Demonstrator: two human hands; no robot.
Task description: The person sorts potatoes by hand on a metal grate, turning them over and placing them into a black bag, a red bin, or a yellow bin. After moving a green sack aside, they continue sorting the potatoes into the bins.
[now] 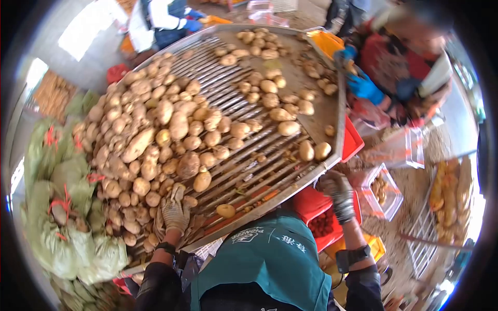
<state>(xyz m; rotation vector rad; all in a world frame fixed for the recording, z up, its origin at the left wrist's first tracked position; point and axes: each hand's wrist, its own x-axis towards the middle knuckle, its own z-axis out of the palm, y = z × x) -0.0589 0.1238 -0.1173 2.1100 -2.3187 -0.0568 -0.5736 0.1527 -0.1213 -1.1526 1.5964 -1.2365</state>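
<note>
A heap of potatoes (pixel 155 124) covers the left part of a slatted metal sorting table (pixel 254 179). My left hand (pixel 175 210), in a dirty grey glove, lies at the heap's lower edge against potatoes; how its fingers close is hard to make out. My right hand (pixel 337 189), gloved too, is at the table's right front corner, above a red bucket (pixel 314 205) with dark red contents. Its fingers are partly hidden and blurred. A single potato (pixel 225 210) rests on the slats near the front edge, between my hands.
A co-worker (pixel 399 67) in blue gloves stands at the right by a yellow container (pixel 327 42); another (pixel 166 20) stands at the top left. Green sacks (pixel 62 207) line the left side. A clear crate (pixel 378 192) with potatoes stands right of the red bucket.
</note>
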